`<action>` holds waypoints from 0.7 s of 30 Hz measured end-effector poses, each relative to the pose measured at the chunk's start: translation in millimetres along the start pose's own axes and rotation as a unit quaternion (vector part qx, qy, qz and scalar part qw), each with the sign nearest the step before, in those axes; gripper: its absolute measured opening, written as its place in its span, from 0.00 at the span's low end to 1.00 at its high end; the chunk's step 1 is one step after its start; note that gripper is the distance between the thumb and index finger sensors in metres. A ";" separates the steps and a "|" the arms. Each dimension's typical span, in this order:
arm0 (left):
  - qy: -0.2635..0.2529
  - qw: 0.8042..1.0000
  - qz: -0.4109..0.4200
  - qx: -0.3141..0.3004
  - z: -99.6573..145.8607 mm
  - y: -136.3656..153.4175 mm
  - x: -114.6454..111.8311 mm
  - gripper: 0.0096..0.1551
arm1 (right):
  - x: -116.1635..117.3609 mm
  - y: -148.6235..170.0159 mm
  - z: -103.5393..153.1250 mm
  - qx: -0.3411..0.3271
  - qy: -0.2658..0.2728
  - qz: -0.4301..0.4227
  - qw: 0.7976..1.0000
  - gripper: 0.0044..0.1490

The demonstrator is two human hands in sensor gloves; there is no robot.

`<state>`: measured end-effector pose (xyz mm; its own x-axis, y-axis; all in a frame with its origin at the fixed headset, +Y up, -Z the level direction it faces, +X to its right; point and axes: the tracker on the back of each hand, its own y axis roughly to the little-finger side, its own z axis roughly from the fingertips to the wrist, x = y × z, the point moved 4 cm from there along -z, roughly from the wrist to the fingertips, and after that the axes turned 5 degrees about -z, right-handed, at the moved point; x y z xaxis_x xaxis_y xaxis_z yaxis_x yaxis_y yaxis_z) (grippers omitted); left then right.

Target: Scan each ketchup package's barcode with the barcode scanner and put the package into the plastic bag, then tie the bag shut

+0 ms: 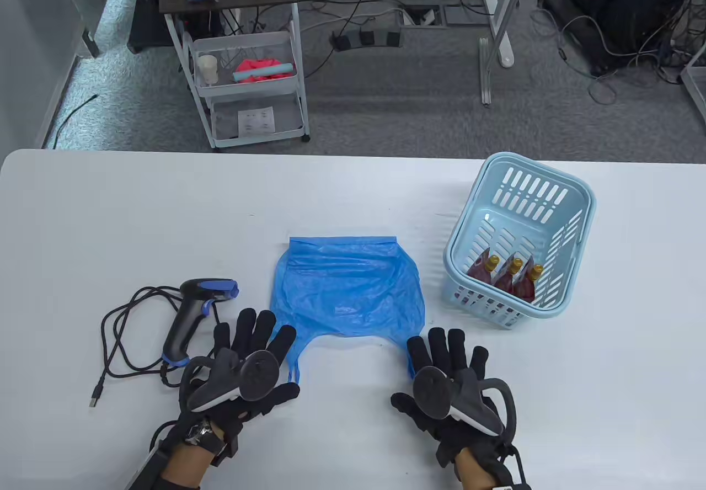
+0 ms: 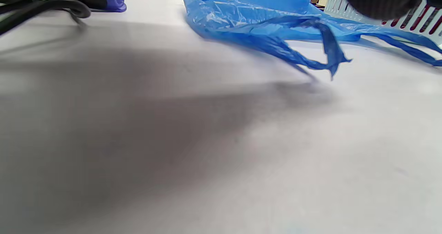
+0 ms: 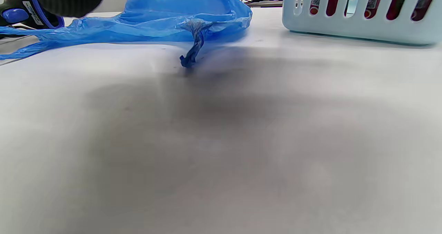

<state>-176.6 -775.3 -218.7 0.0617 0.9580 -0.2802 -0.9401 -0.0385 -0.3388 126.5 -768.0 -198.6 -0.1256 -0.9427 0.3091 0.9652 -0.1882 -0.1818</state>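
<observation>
The scene is viewed from above by the table camera, which is tilted forward so that the white table [image 1: 165, 208] fills the lower frame and grey carpeted floor is seen beyond its far edge. The two wrist cameras are set low, nearly at tabletop level, and are aimed across the surface away from the person. The crumpled blue plastic bag [image 1: 347, 291] is shared by all three views, close before each wrist lens [image 2: 255, 23] [image 3: 179, 20]. The pale blue slotted plastic basket [image 1: 518, 236] is caught at the right of both wrist views [image 2: 407, 20] [image 3: 359, 23].
</observation>
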 end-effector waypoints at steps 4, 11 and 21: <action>0.000 1.000 0.000 0.000 -0.3 0.1 -0.1 0.59 | 0.0 0.9 -0.2 0.001 0.001 -0.002 1.000 0.62; 0.000 1.000 0.000 -0.001 -0.6 -0.2 -0.2 0.59 | -0.3 1.8 -0.2 0.003 0.003 -0.003 1.000 0.61; -0.006 1.000 -0.001 -0.001 -0.4 0.0 1.6 0.59 | -0.9 2.6 0.0 0.006 0.004 -0.003 1.000 0.61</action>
<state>-176.4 -773.9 -219.5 0.0593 0.9614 -0.2687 -0.9394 -0.0373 -0.3408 129.1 -767.7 -199.3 -0.1326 -0.9438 0.3029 0.9672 -0.1900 -0.1687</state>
